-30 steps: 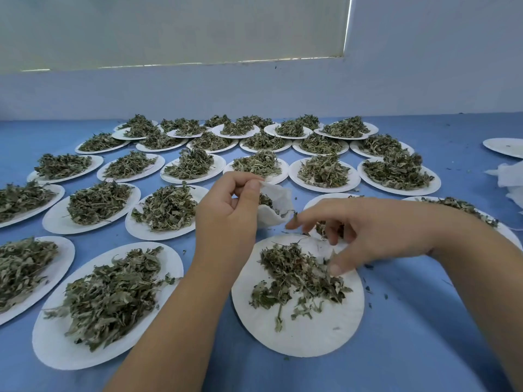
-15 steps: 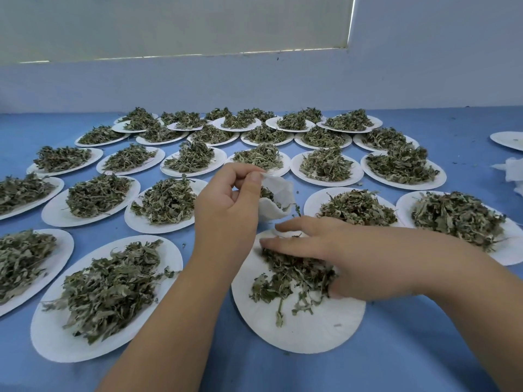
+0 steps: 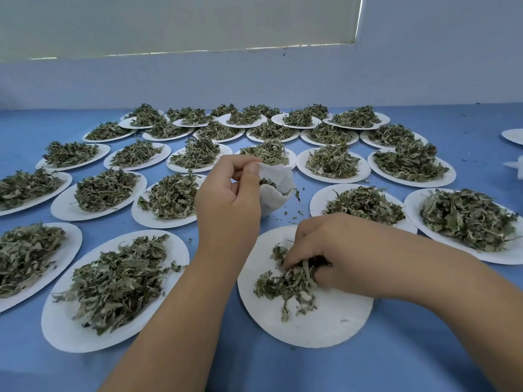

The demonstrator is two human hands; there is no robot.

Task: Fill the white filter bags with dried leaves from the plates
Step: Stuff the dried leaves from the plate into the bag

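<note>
- Now the white filter bag [image 3: 276, 193] hangs above the surface [image 3: 254, 369], just past the far rim of the near plate [image 3: 325, 326]. A little dark leaf shows inside its mouth.
- The bag's long axis stands roughly upright. Its body sags downward, and its mouth gapes up and toward the right.
- The left grip [image 3: 229, 202] pinches the bag's upper edge between thumb and forefinger, with the other fingers curled in. The bag lies to the right of this grip, touching it.
- The right grip [image 3: 336, 256] is pressed down on the near plate, its fingers curled into the dried leaves [image 3: 285, 281] and closing round a clump. How much it has hold of cannot be told.
- From the right grip the bag's mouth lies forward, to the left and higher, with nothing between them.
- The coming move looks like a lift and a short carry forward and left, reaching the mouth from its open right side.
- The right grip is the one at the leaves. The left is taken up with keeping the mouth open.
- Crumbs [image 3: 294, 213] lie on the surface between the bag and the right grip, so loose bits probably spill along that path.
- Heaped plates [image 3: 65, 335] spread to the left of the left grip and beyond both grips. A bare plate [image 3: 513, 136] and some white scraps [image 3: 519, 168] sit far off to the right.
</note>
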